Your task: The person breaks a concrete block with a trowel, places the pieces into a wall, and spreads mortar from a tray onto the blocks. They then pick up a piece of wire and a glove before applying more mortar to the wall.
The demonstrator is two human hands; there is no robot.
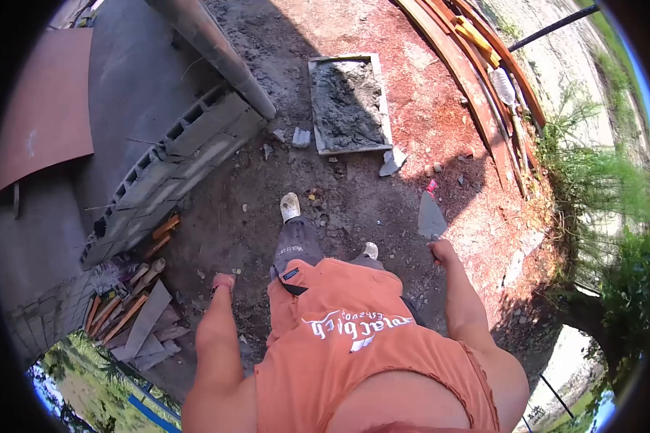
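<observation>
Head view, right hand (pixel 441 252) gripping flat metal trowel (pixel 431 216), left hand (pixel 222 282) with grip unclear, rectangular tray (pixel 386 108) of lumpy grey mortar (pixel 348 102)

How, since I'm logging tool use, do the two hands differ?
The right hand holds a trowel; the left hand seems empty. The left hand hangs nearer the block wall, the right hand nearer the planks. Both hang low beside the legs.

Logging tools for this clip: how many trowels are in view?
1: the grey metal pointed trowel, held in the right hand; more may be hidden among the wood scraps.
</observation>
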